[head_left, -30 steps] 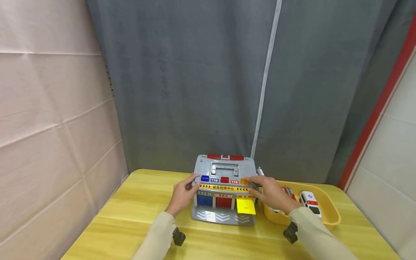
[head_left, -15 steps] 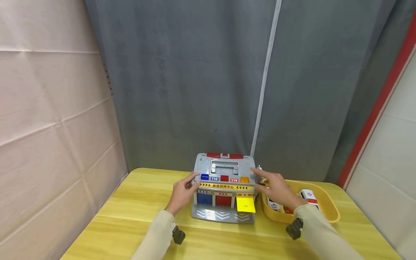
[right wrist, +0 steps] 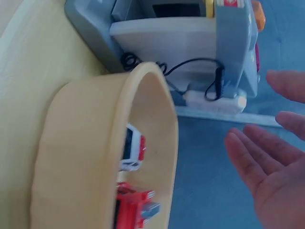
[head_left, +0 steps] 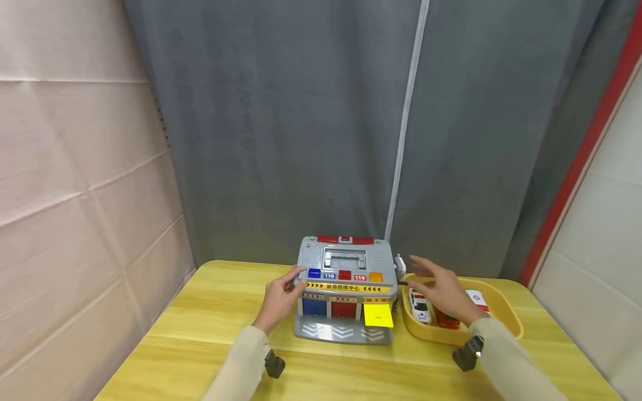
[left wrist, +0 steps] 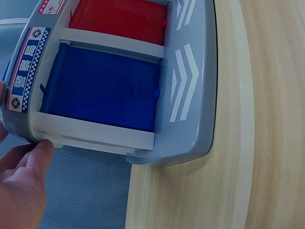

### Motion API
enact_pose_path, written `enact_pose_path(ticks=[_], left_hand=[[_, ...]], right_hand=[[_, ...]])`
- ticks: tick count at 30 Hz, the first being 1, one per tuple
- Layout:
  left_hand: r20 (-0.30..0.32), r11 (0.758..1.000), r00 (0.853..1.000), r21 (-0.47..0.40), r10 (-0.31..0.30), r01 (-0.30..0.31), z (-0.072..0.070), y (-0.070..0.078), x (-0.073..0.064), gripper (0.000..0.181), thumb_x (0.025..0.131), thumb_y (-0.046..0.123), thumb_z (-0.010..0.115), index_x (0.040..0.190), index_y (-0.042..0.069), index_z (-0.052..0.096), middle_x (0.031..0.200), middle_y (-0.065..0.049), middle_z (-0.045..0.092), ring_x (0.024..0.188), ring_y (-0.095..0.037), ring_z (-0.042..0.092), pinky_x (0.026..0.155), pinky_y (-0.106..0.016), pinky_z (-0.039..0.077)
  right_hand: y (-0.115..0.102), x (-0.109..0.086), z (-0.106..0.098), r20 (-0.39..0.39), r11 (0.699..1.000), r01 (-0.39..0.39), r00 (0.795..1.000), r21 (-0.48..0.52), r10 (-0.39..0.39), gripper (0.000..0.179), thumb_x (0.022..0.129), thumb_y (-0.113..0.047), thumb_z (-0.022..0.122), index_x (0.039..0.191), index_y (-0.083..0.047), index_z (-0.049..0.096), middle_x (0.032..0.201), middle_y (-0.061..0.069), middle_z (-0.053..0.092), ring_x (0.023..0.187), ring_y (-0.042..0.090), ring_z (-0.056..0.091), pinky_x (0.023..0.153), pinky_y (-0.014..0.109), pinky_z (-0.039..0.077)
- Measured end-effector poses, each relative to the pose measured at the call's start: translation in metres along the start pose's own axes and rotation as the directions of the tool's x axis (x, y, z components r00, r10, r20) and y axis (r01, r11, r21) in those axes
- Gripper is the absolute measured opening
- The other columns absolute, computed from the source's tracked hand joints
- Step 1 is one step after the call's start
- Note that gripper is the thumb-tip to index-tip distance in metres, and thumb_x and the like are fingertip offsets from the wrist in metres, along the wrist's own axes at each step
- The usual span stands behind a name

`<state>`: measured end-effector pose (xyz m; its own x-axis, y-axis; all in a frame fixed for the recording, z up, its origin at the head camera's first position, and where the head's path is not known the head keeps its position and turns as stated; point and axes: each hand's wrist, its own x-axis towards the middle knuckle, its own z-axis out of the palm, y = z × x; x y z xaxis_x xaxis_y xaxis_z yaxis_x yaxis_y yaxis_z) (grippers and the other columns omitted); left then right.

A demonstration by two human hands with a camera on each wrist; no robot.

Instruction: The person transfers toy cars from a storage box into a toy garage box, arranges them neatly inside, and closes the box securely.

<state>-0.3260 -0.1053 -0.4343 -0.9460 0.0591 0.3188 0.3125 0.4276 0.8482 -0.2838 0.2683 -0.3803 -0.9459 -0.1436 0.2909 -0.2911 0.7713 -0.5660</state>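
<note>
A grey toy emergency station stands on the table with a blue door and a red door down. Its yellow door juts out raised at the right. My left hand holds the left edge of the roof, thumb below it in the left wrist view. To the right of the station, my right hand hangs apart from it over a yellow bin, fingers spread and holding nothing. A white handset-like piece with a black coiled cord sits on the station's right side.
Inside the bin are a white toy police car, a red toy vehicle partly under the right hand, and a white toy ambulance. The wooden table ends at a grey curtain behind.
My right hand has left the station's orange roof button and moved right, over the bin. The orange button and the police car now show. The left hand keeps its hold.
</note>
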Motion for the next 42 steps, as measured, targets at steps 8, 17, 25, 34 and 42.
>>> enact_pose_path(ticks=[8, 17, 25, 34, 42], left_hand=[[-0.001, 1.0, 1.0, -0.006, 0.01, -0.01, 0.001, -0.001, 0.0, 0.037, 0.097, 0.028, 0.064, 0.134, 0.02, 0.066, 0.154, -0.017, 0.047, 0.133, -0.034, 0.058, 0.107, -0.042, 0.052], [-0.007, 1.0, 1.0, -0.003, 0.019, -0.019, -0.002, 0.002, 0.001, 0.038, 0.097, 0.028, 0.065, 0.134, 0.02, 0.066, 0.154, -0.017, 0.047, 0.131, -0.033, 0.059, 0.107, -0.042, 0.053], [-0.004, 0.999, 0.999, -0.01, 0.032, -0.032, 0.002, -0.003, 0.001, 0.037, 0.097, 0.028, 0.065, 0.133, 0.019, 0.067, 0.153, -0.018, 0.048, 0.131, -0.033, 0.06, 0.106, -0.04, 0.054], [-0.008, 1.0, 1.0, -0.014, 0.021, -0.021, -0.002, -0.001, 0.0, 0.037, 0.098, 0.027, 0.064, 0.133, 0.018, 0.067, 0.154, -0.018, 0.047, 0.132, -0.034, 0.058, 0.106, -0.04, 0.053], [-0.007, 1.0, 1.0, -0.012, 0.021, -0.021, 0.001, -0.003, 0.001, 0.037, 0.097, 0.028, 0.065, 0.133, 0.019, 0.067, 0.154, -0.018, 0.047, 0.131, -0.033, 0.06, 0.106, -0.041, 0.054]], right_hand=[[0.015, -0.006, 0.001, 0.04, 0.992, -0.123, 0.992, -0.007, 0.124, 0.066, 0.096, -0.027, 0.067, 0.15, -0.001, 0.039, 0.143, 0.032, 0.052, 0.124, 0.048, 0.06, 0.101, 0.061, 0.054], [0.027, -0.003, 0.013, 0.085, 0.961, -0.277, 0.957, -0.015, 0.278, 0.068, 0.094, -0.03, 0.067, 0.148, 0.001, 0.04, 0.139, 0.034, 0.053, 0.123, 0.049, 0.057, 0.103, 0.064, 0.051], [0.029, -0.004, 0.021, 0.122, 0.945, -0.327, 0.938, 0.015, 0.323, 0.071, 0.093, -0.025, 0.066, 0.15, 0.004, 0.036, 0.141, 0.038, 0.049, 0.126, 0.052, 0.052, 0.106, 0.067, 0.046], [0.027, 0.001, 0.029, 0.119, 0.938, -0.346, 0.932, -0.006, 0.344, 0.074, 0.094, -0.023, 0.065, 0.151, 0.007, 0.029, 0.143, 0.037, 0.047, 0.126, 0.051, 0.051, 0.109, 0.067, 0.044], [0.03, 0.002, 0.035, 0.124, 0.938, -0.346, 0.931, -0.008, 0.344, 0.076, 0.095, -0.023, 0.063, 0.15, 0.012, 0.025, 0.149, 0.039, 0.036, 0.136, 0.055, 0.037, 0.117, 0.069, 0.032]])
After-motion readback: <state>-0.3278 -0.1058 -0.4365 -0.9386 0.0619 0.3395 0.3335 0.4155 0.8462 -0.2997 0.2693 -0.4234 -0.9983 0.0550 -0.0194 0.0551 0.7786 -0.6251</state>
